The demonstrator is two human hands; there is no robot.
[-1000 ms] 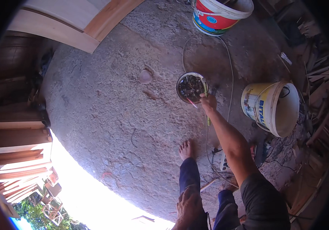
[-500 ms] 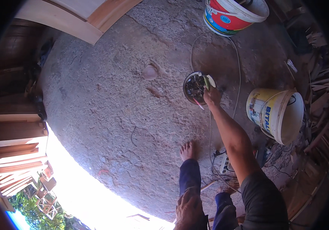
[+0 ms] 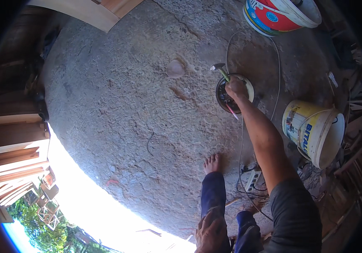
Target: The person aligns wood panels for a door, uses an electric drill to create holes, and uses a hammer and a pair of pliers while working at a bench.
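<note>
Resting on the blue trouser knee at the lower edge, the left hand (image 3: pixel 209 234) lies with its fingers spread flat on the cloth, grasping nothing. A bare foot (image 3: pixel 211 163) stands ahead of it on the rough, pitted concrete floor (image 3: pixel 117 109), and a white power strip (image 3: pixel 252 180) lies just beside the foot with thin cables running off across the concrete. Farther out, the right arm stretches forward, and the right hand (image 3: pixel 235 87) is clenched around the green handle of a hammer (image 3: pixel 220 71). The hammer sits above the rim of a small round dark tub (image 3: pixel 227 99); its long axis runs slantwise, the metal head pointing up and to the left, away from the person, the handle end hidden in the fist. To the right lies a tilted yellow-and-white plastic bucket (image 3: pixel 313 130). Farthest off stands a red, white and blue bucket (image 3: pixel 280 17), and pale wooden boards (image 3: pixel 101 10).
</note>
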